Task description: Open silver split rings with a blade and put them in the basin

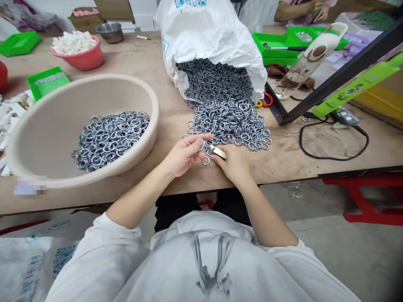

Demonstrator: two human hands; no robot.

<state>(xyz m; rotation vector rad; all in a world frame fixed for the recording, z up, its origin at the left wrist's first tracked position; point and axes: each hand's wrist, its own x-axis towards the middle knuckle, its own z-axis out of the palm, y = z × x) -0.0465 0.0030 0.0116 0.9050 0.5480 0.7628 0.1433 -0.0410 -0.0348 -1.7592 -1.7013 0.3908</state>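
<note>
Just in front of the ring pile, my left hand (184, 156) pinches a grey ring (202, 146) between thumb and fingers, with the index finger stretched out. Close on its right, my right hand (234, 164) is closed around what looks like a small knife (218, 152) with a pale handle; its pointed tip faces the ring. A loose ring (205, 160) lies on the table below the fingertips. Grey rings (226, 119) spill towards my hands from the mouth of a white sack (210, 33). More rings (115, 138) lie inside a big beige basin (63, 100) at left.
A dark metal frame (330, 75), a bottle (310, 58) and a black cable (333, 159) stand or lie at right. Scissors (267, 100) rest beside the sack. Behind the basin are a red bowl (80, 56) of white pieces and a green tray (47, 83). A co-worker's hands (319, 10) show far right.
</note>
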